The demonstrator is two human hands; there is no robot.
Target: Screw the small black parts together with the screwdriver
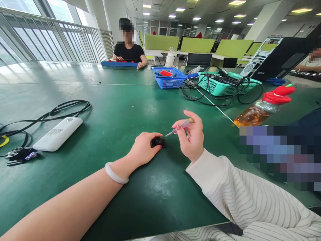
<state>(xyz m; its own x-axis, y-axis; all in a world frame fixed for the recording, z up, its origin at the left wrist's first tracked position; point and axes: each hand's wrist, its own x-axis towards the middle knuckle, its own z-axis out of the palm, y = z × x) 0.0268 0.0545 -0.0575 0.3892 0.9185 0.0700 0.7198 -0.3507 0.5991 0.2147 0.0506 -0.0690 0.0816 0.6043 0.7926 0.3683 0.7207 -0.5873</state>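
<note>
On the green table, my left hand [144,147] pinches a small black block-like part [157,142] between thumb and fingers. Its exact kind is too small to make out. A screwdriver [184,125] with a clear purplish handle and a thin metal shaft is in my right hand [192,139], fingers closed around the handle. The shaft slants down to the left, and its tip is at the top of the black part; whether they touch I cannot tell. A pale bangle circles my left wrist.
To the left lies a white power bank [59,134] beside black cables [67,107]. Farther off stand a blue basket [170,82] and a green basket [218,87] with tangled cables. A red-capped bottle [263,107] is at right. A person [129,50] sits across the table.
</note>
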